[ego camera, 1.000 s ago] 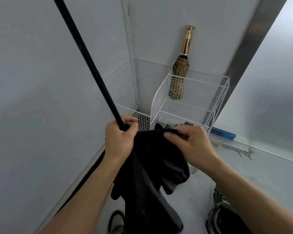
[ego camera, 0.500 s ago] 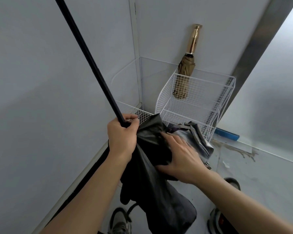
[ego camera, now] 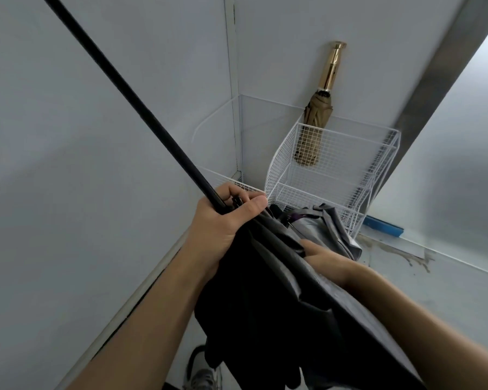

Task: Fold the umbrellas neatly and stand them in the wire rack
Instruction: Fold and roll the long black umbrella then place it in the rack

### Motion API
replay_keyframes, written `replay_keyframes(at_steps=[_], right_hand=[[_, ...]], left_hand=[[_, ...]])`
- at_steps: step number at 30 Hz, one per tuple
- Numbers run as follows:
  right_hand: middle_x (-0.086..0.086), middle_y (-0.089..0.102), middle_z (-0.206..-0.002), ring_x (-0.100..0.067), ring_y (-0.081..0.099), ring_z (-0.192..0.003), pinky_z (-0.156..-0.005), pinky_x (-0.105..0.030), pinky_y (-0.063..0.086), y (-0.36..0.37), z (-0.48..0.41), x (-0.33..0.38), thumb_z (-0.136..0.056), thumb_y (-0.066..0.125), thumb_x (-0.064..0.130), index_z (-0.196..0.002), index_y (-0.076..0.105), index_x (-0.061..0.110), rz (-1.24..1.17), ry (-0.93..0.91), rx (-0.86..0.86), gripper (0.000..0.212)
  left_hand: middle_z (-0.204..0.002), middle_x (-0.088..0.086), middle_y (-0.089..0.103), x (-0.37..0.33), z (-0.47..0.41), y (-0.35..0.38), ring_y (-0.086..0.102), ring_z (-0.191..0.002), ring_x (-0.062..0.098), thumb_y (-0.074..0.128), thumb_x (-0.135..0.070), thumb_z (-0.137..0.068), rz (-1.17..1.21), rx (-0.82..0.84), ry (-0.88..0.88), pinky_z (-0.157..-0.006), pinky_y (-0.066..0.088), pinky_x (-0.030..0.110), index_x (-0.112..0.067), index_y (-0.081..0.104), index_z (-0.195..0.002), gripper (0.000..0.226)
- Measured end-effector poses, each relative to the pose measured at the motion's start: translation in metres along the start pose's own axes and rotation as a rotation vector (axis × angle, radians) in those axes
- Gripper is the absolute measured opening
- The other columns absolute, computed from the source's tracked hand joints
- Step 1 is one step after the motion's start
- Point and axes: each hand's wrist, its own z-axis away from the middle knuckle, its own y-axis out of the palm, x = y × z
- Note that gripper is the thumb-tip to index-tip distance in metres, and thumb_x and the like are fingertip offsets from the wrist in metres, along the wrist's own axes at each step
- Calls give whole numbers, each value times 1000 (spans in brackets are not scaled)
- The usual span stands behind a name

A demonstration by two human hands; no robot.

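Observation:
I hold a long black umbrella (ego camera: 265, 291) slanted across the view, its thin shaft (ego camera: 130, 99) running up to the top left. My left hand (ego camera: 223, 218) grips the shaft where the loose black canopy begins. My right hand (ego camera: 324, 258) is pressed against the canopy's right side, its fingers hidden under a fold of cloth. The white wire rack (ego camera: 350, 153) stands in the corner ahead. A folded tan umbrella with a gold handle (ego camera: 316, 119) stands in its back left part, leaning on the wall.
A grey folded umbrella (ego camera: 321, 226) lies on the floor in front of the rack. A second white wire piece (ego camera: 223, 178) sits at the left wall. A blue strip (ego camera: 382, 226) lies at the right wall's base. A shoe (ego camera: 200, 375) shows below.
My right hand has slid from the top edge of the canopy down along its side and under a fold. The black cloth now spreads lower right. My left hand keeps its grip.

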Motion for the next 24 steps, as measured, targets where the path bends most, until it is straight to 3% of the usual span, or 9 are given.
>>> replay_keyframes(at_steps=[3, 5, 7, 10, 11, 13, 17, 21, 24], right_hand=[[8, 62, -75, 17, 55, -52, -59, -5, 43, 1, 3, 1, -93, 49, -15, -77, 56, 18, 17, 25, -33, 37], [10, 66, -73, 8, 61, -66, -71, -14, 49, 4, 3, 7, -90, 58, -9, -80, 64, 15, 90, -32, -106, 27], [4, 70, -84, -9, 65, -85, -77, -22, 51, 2, 1, 7, -85, 66, -7, -89, 69, 17, 39, -157, -330, 25], [10, 71, -74, -2, 65, -72, -67, -13, 47, -1, 21, 21, -85, 72, 7, -82, 72, 22, 16, -490, -812, 15], [11, 70, -73, -4, 64, -69, -66, -13, 46, 3, 32, 29, -84, 72, 17, -80, 73, 21, 91, -605, -877, 6], [13, 70, -78, -6, 64, -73, -67, -17, 48, 16, 47, 35, -81, 71, 32, -83, 75, 20, 308, -738, -811, 13], [15, 70, -109, -13, 65, -104, -78, -33, 54, 31, 29, 6, -77, 67, 50, -116, 70, 30, 864, -359, -677, 44], [16, 70, -96, -14, 66, -95, -81, -33, 51, 12, 12, -3, -85, 72, 36, -110, 74, 28, 604, -284, -695, 26], [15, 71, -89, -7, 65, -86, -81, -28, 51, 11, 10, -3, -78, 78, 45, -108, 74, 31, 453, -207, -490, 34]], left_hand=[[-80, 24, 71, 10, -3, 2, 72, -81, 38, 76, -8, -79, 53, -88, -41, -71, 58, 42, -18, 59, -66, 24], [-75, 26, 69, 14, -5, -1, 71, -80, 44, 73, -3, -84, 41, -179, -51, -74, 59, 53, -17, 58, -72, 24], [-79, 29, 69, 17, -7, -4, 69, -81, 48, 73, -5, -83, -40, -289, -48, -78, 57, 61, -19, 57, -73, 23], [-79, 20, 72, 19, -10, -6, 71, -80, 39, 70, -4, -87, -119, -430, -39, -79, 58, 57, -16, 57, -76, 21], [-76, 15, 73, 19, -12, -8, 71, -78, 36, 69, -5, -87, -128, -454, -34, -79, 58, 55, -17, 59, -77, 19], [-74, 9, 73, 21, -16, -11, 72, -77, 32, 70, -9, -87, -152, -487, -31, -79, 59, 53, -21, 63, -79, 16], [-74, 7, 74, 25, -20, -10, 73, -78, 27, 69, -8, -89, -193, -504, -38, -83, 59, 50, -19, 66, -81, 14], [-74, 10, 73, 26, -17, -4, 71, -73, 21, 67, -4, -90, -159, -460, -25, -79, 60, 38, -14, 66, -77, 16], [-74, 10, 72, 25, -16, 0, 69, -68, 18, 67, -3, -90, -114, -453, -24, -70, 59, 30, -11, 65, -78, 15]])
